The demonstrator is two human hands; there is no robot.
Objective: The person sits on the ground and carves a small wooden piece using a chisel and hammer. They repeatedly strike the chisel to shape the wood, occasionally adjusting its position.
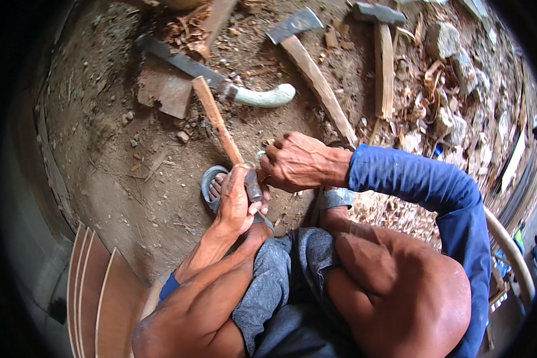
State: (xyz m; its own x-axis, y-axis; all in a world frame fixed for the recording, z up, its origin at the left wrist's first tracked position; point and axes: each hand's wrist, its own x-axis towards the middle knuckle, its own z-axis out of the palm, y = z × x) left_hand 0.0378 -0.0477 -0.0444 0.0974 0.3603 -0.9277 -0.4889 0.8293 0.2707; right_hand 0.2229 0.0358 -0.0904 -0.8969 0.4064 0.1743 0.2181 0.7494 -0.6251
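My left hand (235, 203) grips a small hammer at its dark metal head (254, 190); the rough wooden handle (215, 116) points up and forward, toward a large knife (268, 94) with a pale handle lying on the dirt. Just right of the hammer head, my right hand (295, 161), in a blue sleeve, has its fingers curled closed; what they hold, if anything, is hidden. Beyond it an axe (295, 27) lies with its wooden handle running under my right wrist. A sledgehammer (380, 13) lies further right. My sandaled feet (212, 185) are below my hands.
A worn board piece (161, 95) lies under the knife. Wood shavings (191, 30) and stones (444, 42) are scattered over the dirt ground (113, 149). Thin brown panels (101, 304) stand at the lower left, a curved pale pole (510, 250) at the right.
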